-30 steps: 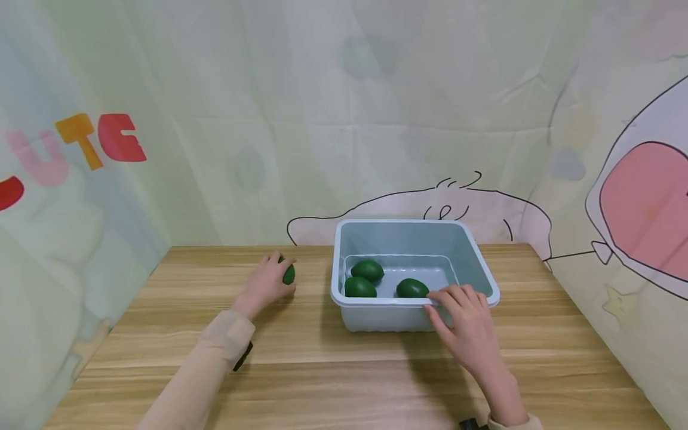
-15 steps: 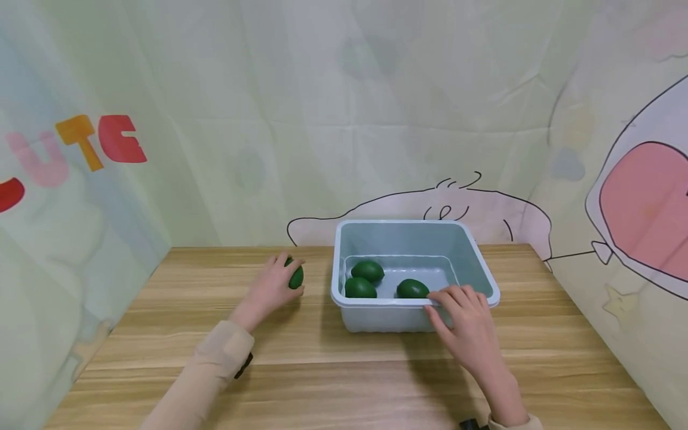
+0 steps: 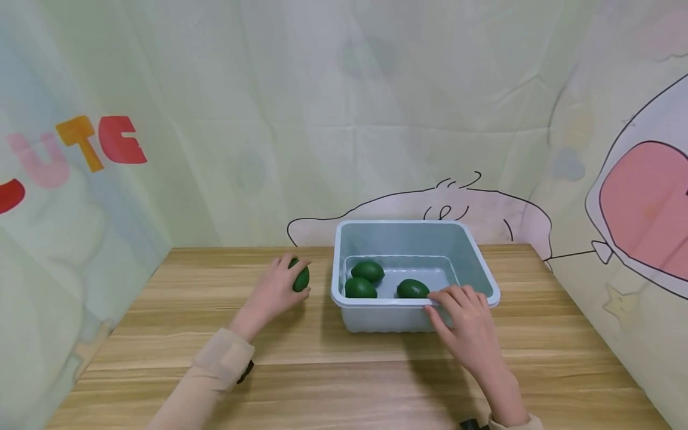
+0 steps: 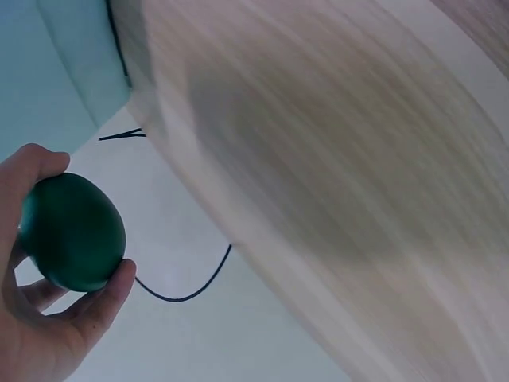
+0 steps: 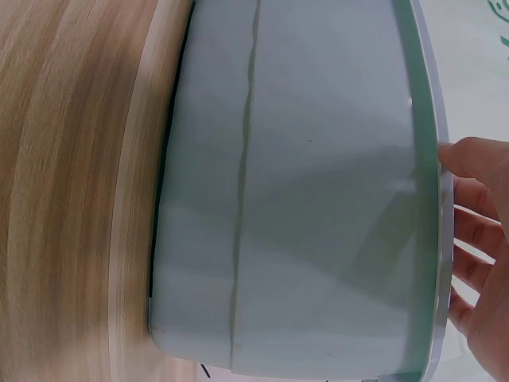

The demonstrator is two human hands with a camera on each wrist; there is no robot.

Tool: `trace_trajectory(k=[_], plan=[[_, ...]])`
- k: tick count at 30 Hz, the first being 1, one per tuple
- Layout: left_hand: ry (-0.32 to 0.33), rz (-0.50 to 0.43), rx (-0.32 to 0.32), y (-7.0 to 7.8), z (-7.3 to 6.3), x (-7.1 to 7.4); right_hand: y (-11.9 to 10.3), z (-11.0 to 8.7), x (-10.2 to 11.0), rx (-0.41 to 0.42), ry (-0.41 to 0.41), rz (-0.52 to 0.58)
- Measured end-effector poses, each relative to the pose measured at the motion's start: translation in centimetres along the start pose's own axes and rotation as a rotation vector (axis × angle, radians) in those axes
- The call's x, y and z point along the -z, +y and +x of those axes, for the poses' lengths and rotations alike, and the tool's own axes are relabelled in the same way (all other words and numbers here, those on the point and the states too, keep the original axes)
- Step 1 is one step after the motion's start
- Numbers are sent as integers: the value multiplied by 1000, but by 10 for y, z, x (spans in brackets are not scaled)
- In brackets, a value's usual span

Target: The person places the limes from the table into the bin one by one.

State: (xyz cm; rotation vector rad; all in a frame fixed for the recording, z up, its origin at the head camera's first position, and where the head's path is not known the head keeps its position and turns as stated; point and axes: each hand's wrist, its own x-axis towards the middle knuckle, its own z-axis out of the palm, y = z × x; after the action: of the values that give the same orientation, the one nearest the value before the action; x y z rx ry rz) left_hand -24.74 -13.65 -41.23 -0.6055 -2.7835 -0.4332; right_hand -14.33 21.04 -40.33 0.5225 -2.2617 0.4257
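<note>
My left hand (image 3: 273, 291) holds a smooth, dark green oval fruit (image 3: 301, 278) over the table, left of a light blue plastic bin (image 3: 384, 316). In the left wrist view, thumb and fingers curl round the sides of this green fruit (image 4: 75, 231), with a gap of air between it and the wood. My right hand (image 3: 469, 325) grips the bin's near rim toward its right corner. The right wrist view shows the thumb (image 5: 469, 155) outside the rim and the fingers over the inner side. Inside the bin lie three similar green fruits, two at the left and one nearer the middle (image 3: 412, 289).
The bin stands on a wood-grain table (image 3: 344, 388), close to its back edge. Behind and beside the table hangs a pale printed curtain (image 3: 258, 119) with cartoon figures and coloured letters.
My left hand has moved a little to the right with the green fruit, closer to the bin. The right hand and the bin have stayed in place.
</note>
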Motion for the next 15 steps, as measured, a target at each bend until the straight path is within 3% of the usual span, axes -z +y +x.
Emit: trace_trajectory(k=[15], plan=[[66,-25,-48,14,0,15,0,0,-1,7,7,1]])
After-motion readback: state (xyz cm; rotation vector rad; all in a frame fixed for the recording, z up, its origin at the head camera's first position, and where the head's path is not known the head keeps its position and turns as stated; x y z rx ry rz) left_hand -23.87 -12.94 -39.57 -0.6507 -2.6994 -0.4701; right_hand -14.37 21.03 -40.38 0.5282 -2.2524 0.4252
